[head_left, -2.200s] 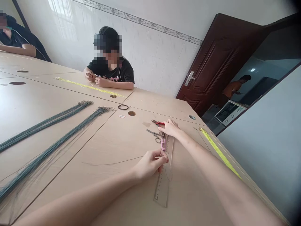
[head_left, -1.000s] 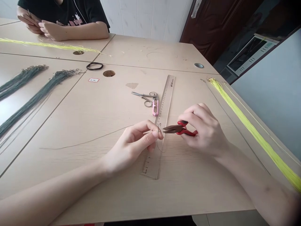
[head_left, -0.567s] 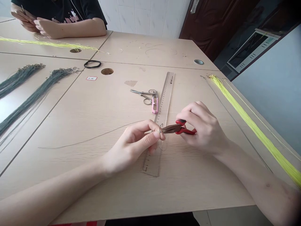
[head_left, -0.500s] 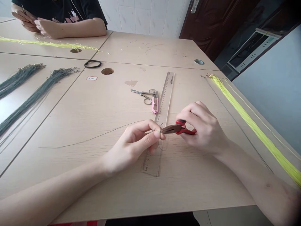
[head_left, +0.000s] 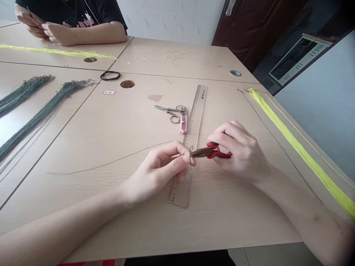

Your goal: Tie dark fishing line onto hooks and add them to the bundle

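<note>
My left hand [head_left: 161,170] pinches the end of a thin dark cord [head_left: 111,161] that trails left across the wooden table [head_left: 116,122]. My right hand [head_left: 241,151] grips red-handled pliers [head_left: 209,151], whose closed jaws meet the cord's end right at my left fingertips. A small loop of cord hangs below the pinch. Both hands hover over a clear plastic ruler [head_left: 191,133] lying lengthwise on the table.
Small scissors [head_left: 170,111] and a pink thread clipper [head_left: 183,123] lie left of the ruler. Bundles of dark cords [head_left: 36,118] lie at the left, yellow cords [head_left: 299,151] along the right edge. A black hair band [head_left: 110,75] lies beside a cable hole. Another person's hands [head_left: 41,26] work across the table.
My right hand reached to the far end of the ruler, picked up the red pliers and brought them back. Their tips have closed in on the cord end held by my left fingers.
</note>
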`<state>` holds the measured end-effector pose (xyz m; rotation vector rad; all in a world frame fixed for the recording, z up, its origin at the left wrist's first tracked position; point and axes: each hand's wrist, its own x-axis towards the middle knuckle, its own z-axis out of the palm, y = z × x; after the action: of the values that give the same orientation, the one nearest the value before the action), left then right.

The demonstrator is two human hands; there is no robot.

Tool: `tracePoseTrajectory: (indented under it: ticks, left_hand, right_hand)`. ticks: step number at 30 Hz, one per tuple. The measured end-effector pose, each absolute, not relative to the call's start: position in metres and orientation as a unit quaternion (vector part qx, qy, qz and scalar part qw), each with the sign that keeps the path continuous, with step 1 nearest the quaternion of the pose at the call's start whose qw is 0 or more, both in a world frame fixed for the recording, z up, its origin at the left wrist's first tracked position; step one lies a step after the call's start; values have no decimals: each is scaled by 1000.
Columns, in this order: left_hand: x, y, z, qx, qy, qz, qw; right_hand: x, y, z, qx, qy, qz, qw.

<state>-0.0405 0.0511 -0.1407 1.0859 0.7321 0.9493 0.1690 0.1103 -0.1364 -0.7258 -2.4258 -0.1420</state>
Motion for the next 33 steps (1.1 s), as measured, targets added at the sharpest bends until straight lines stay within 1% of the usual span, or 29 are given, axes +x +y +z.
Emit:
tracePoseTrajectory:
  ticks: [14, 19, 21, 22, 26, 28, 30, 33]
  left_hand:
    - [-42, 53, -143, 491, 363, 413, 676]
    - [-41, 51, -143, 509, 370, 403, 664]
    - [-42, 47, -144, 553, 379, 399, 626]
    - [-43, 45, -144, 588, 382, 406, 586]
    - [-50, 33, -142, 719, 333, 508, 337]
    - [-51, 28, -138, 748, 295, 531, 266]
    - [-50, 26, -133, 776, 269, 500, 275]
    - [-46, 25, -128, 787, 232, 457, 343]
  right_hand:
    - [171, 110, -135, -286, -916, -47, 279]
    - [169, 105, -134, -309, -912, 6, 269]
    - [167, 103, -134, -322, -907, 45, 268]
    - [165, 102, -134, -329, -903, 65, 268]
    - [159, 99, -132, -363, -881, 133, 272]
    - [156, 97, -132, -379, -871, 151, 273]
    - [153, 95, -132, -391, -864, 161, 273]
    - [151, 93, -133, -400, -861, 165, 267]
